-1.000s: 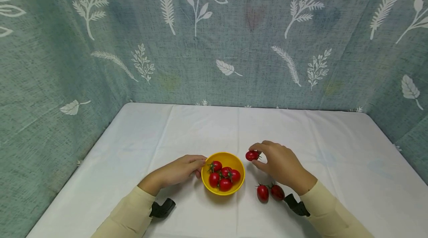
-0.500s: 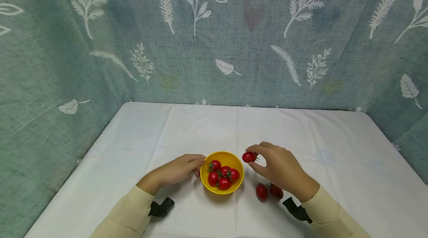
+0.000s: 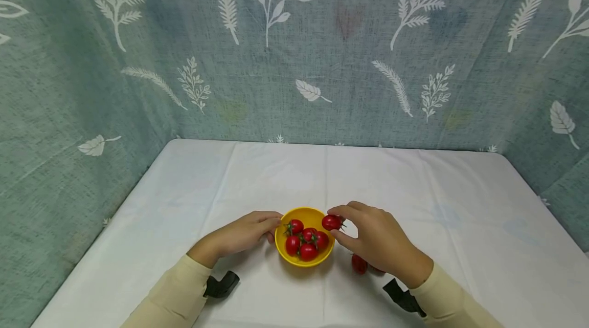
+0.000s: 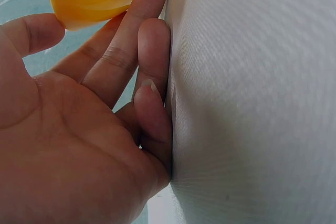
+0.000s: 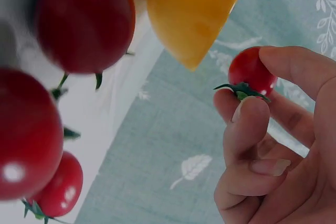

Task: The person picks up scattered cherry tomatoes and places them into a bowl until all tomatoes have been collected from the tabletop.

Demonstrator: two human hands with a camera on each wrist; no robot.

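The tomato pinched in the right hand has shifted left: a second ago it hung just clear of the bowl, and in the head view it now overlaps the upper right rim. By my reading, the work has moved from the open surface to the bowl's edge. The tomato remains off the surface (the right wrist view shows it apart from the bowl, stalk attached).

The left hand has stayed at the bowl's left side, holding it with thumb at the rim and fingers against the outer wall. Five tomatoes lie inside. Loose tomatoes rest near the right wrist, now partly covered from above; the right wrist view shows three.
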